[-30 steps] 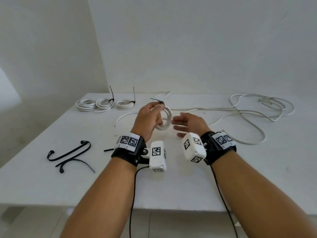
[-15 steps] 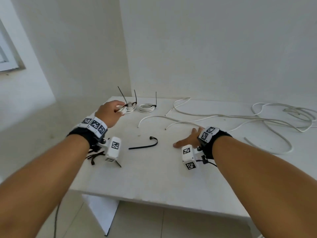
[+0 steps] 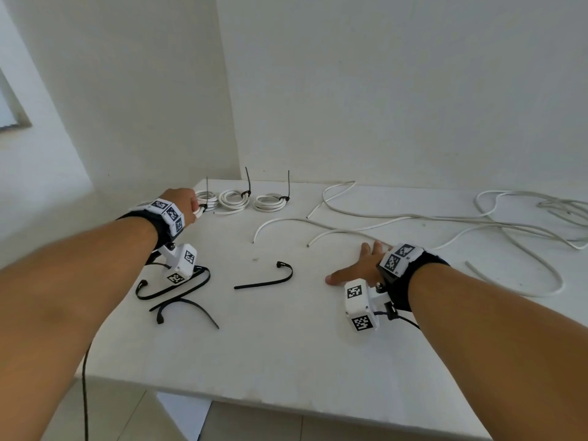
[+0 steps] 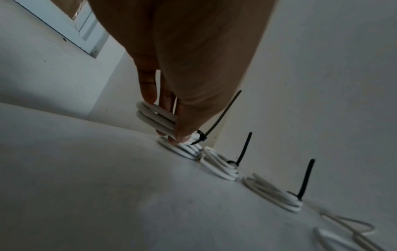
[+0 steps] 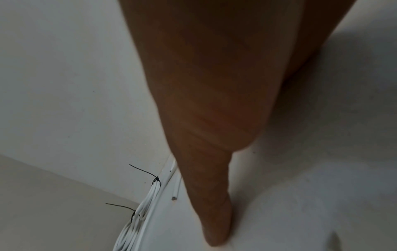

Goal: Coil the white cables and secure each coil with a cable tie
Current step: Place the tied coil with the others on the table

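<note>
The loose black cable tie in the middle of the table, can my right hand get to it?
Probably yes: the right hand lies flat just beside the cable tie, with only bare table between.

A white table [image 3: 286,354] carries everything. At its far left edge lies a row of tied coils [image 3: 234,199], each with a black tie tail standing up. Right of them, loose cables [image 3: 397,219] sprawl toward the far right corner, two cut ends pointing left. Near the left side lie black ties [image 3: 178,292], overlapping; one more tie [image 3: 265,283] lies apart at the middle.
</note>
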`<state>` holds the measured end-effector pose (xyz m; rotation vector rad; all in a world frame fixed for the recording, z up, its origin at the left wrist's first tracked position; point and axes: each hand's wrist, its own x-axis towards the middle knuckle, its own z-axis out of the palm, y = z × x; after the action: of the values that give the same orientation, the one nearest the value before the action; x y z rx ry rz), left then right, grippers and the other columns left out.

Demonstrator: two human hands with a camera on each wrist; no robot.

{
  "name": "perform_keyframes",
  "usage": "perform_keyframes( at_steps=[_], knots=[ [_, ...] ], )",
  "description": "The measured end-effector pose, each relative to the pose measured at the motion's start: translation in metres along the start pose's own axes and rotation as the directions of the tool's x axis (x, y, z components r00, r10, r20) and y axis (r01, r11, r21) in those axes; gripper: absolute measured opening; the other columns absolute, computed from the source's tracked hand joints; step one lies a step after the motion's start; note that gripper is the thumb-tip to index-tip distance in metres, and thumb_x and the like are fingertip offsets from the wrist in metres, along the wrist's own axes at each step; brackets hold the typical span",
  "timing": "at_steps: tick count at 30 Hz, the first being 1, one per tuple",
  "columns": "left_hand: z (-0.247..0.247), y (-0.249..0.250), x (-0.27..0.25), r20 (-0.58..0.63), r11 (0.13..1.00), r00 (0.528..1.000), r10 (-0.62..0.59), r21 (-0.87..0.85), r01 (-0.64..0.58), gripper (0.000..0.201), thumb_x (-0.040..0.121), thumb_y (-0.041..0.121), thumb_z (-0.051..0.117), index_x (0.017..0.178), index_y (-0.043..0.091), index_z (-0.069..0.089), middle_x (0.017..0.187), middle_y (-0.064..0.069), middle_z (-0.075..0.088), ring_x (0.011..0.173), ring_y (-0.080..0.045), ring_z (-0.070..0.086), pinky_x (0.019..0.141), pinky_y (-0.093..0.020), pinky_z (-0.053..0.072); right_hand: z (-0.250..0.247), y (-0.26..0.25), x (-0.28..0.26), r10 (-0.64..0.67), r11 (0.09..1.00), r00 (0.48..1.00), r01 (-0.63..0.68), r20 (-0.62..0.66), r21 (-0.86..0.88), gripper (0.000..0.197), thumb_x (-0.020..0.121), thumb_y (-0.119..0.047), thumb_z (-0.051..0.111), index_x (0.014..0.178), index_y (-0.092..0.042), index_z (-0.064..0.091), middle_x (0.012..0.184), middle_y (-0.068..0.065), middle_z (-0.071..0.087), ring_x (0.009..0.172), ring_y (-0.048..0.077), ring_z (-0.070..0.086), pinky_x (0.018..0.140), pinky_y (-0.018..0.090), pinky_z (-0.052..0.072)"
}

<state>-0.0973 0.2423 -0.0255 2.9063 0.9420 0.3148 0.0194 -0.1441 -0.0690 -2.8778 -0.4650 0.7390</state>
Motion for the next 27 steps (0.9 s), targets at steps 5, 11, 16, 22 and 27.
perform_keyframes(
  at_steps=[5,11,16,22,27],
  knots=[
    [0.016,-0.004,0.006,0.025,0.999,1.000,-0.009,0.036,0.008,0.012,0.089,0.024,0.068,0.082,0.019,0.060,0.110,-0.013,0.067,0.103,-0.036,0.061,0.087,-0.031,0.044,-0.002,0.001,0.005,0.020,1.000,0.999,-0.020,0.048,0.002,0.144,0.055,-0.085,0.068,0.156,-0.020,-0.011,0.163,0.009,-0.020,0.152,0.031,-0.010,0.123,0.048,0.010],
    [0.018,-0.011,0.006,0.057,0.998,0.998,-0.027,0.059,0.024,0.005,0.086,0.022,0.067,0.083,0.020,0.064,0.103,-0.007,0.066,0.084,-0.026,0.052,0.079,-0.026,0.041,0.001,-0.001,0.005,0.005,0.998,0.999,-0.008,0.043,0.068,0.142,0.059,-0.077,0.073,0.156,-0.019,-0.012,0.162,0.010,-0.022,0.152,0.028,-0.005,0.121,0.043,0.021],
    [-0.003,0.012,0.002,-0.076,1.000,0.997,-0.005,0.012,0.006,0.017,0.088,0.020,0.058,0.072,0.016,0.059,0.094,-0.014,0.070,0.077,-0.029,0.052,0.079,-0.034,0.047,0.000,0.001,0.006,0.010,0.998,0.998,-0.014,0.054,0.067,0.163,0.030,-0.085,0.070,0.156,-0.023,-0.012,0.163,0.007,-0.021,0.152,0.028,-0.004,0.120,0.045,0.022],
    [-0.008,0.087,-0.010,0.126,0.990,0.986,0.111,-0.101,-0.098,0.023,0.088,0.034,0.067,0.080,0.013,0.066,0.091,-0.011,0.073,0.086,-0.030,0.067,0.078,-0.030,0.051,0.001,0.001,0.000,-0.017,0.999,1.000,0.016,0.026,0.045,0.163,0.030,-0.088,0.066,0.157,-0.020,-0.009,0.164,0.008,-0.014,0.152,0.029,0.002,0.120,0.044,0.025],
    [0.016,0.126,-0.012,0.360,0.979,0.930,0.077,-0.203,-0.002,0.046,0.084,0.045,0.072,0.082,-0.001,0.069,0.072,-0.012,0.074,0.062,-0.028,0.068,0.073,-0.040,0.060,0.004,0.001,0.000,-0.044,0.996,0.999,0.045,-0.011,0.075,0.166,0.021,-0.087,0.063,0.157,-0.018,-0.002,0.163,0.012,-0.004,0.150,0.032,0.011,0.116,0.043,0.031]
  ],
)
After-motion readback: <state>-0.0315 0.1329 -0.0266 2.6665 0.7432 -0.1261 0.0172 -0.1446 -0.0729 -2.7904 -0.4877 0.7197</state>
